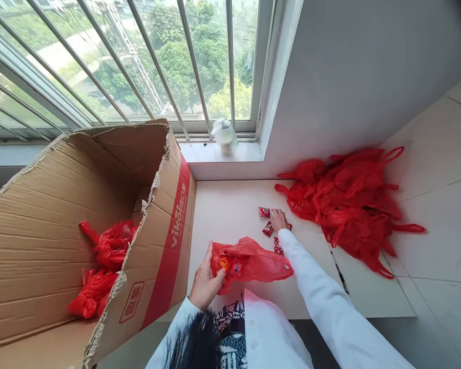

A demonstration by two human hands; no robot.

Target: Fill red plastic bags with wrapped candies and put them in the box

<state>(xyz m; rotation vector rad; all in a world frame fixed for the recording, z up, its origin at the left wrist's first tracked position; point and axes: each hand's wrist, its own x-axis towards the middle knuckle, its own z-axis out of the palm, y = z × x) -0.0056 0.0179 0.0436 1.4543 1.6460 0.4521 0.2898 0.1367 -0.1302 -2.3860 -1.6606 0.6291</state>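
Observation:
My left hand [205,279] grips the mouth of a red plastic bag [253,264] that has small packets inside; the bag lies across the pale tabletop [230,210]. Further out, my right hand [278,219] reaches among small red candy packets [264,211] lying on the table, with its fingers curled down over them. Whether it holds one I cannot make out. Another packet [268,228] lies just left of that hand's wrist.
A large open cardboard box [165,215] stands at the left with filled, tied red bags [107,246] in it. A heap of empty red bags [349,200] lies at the right against the wall. A wrapped jar [225,136] sits on the window sill.

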